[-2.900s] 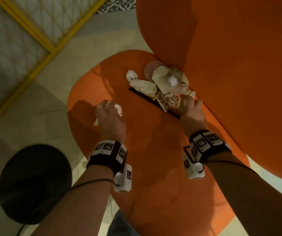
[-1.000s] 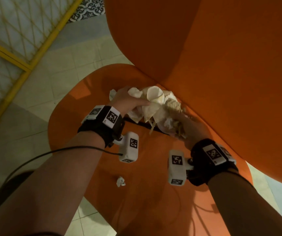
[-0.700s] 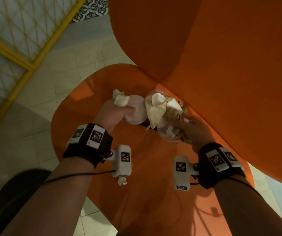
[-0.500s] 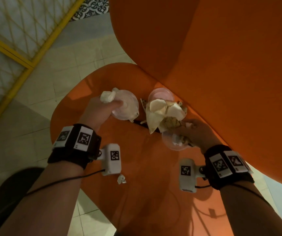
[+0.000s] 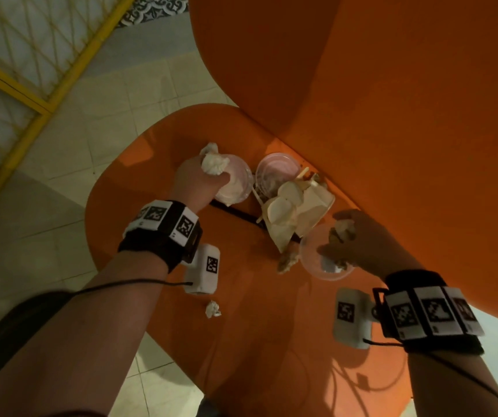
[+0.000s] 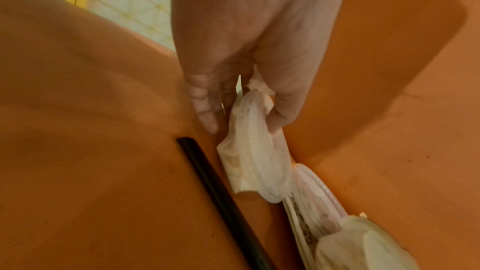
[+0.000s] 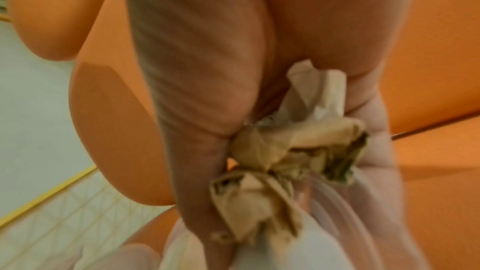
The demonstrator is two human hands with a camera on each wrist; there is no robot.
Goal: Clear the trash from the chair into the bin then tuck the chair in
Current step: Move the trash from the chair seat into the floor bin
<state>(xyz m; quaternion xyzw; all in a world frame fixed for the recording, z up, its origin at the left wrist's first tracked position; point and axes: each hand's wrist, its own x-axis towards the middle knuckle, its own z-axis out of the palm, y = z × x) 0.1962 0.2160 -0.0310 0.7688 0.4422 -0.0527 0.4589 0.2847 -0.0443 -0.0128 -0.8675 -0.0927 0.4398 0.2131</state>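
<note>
On the orange chair seat lies a heap of trash: a crumpled paper wrapper, a clear plastic lid and a black straw. My left hand grips a white tissue together with a clear plastic cup; the left wrist view shows the left hand pinching the tissue, with the straw beside it. To the right of the heap, my right hand holds crumpled brown paper against another clear cup. A small tissue ball lies loose near the seat's front.
The chair's tall orange backrest rises close behind the heap and my right hand. Tiled floor and a yellow lattice frame lie to the left. A dark round shape shows behind my left forearm.
My hands were pressed together on the heap a second ago. They have pulled apart, left hand going left with a cup and tissue, right hand coming back right with a cup and paper.
</note>
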